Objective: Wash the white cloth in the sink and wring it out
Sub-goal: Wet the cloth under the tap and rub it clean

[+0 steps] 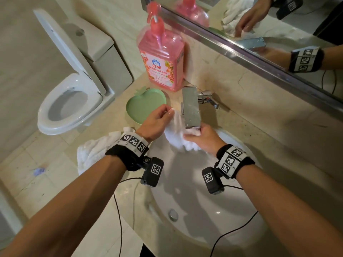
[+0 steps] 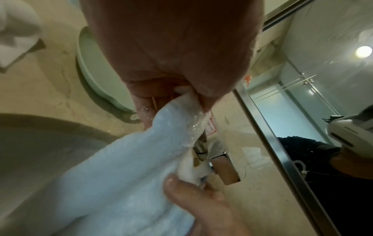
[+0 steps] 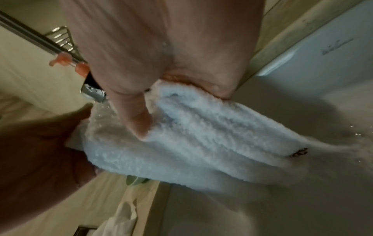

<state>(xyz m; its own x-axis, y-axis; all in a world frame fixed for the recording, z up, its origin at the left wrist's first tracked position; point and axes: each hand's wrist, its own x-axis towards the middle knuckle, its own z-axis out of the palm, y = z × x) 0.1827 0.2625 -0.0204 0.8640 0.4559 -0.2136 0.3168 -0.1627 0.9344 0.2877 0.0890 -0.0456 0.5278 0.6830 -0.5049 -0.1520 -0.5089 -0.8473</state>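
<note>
A wet white cloth (image 1: 176, 132) hangs bunched over the back of the white sink (image 1: 213, 210), right under the chrome faucet spout (image 1: 191, 108). My left hand (image 1: 157, 119) pinches its upper left corner between thumb and fingers. My right hand (image 1: 202, 138) grips the cloth's other end just below the spout. The left wrist view shows the cloth (image 2: 125, 167) stretched from my left fingers (image 2: 145, 102) down to my right hand (image 2: 197, 199). In the right wrist view the fluffy cloth (image 3: 212, 135) sags under my right thumb (image 3: 137, 118), and water drops show near the spout.
A pink pump bottle of detergent (image 1: 161, 58) stands behind a green apple-shaped dish (image 1: 146, 106) on the beige counter. A second white cloth (image 1: 96, 151) lies at the counter's left edge. A mirror (image 1: 278, 25) runs along the wall, and a toilet (image 1: 70, 104) stands at the left.
</note>
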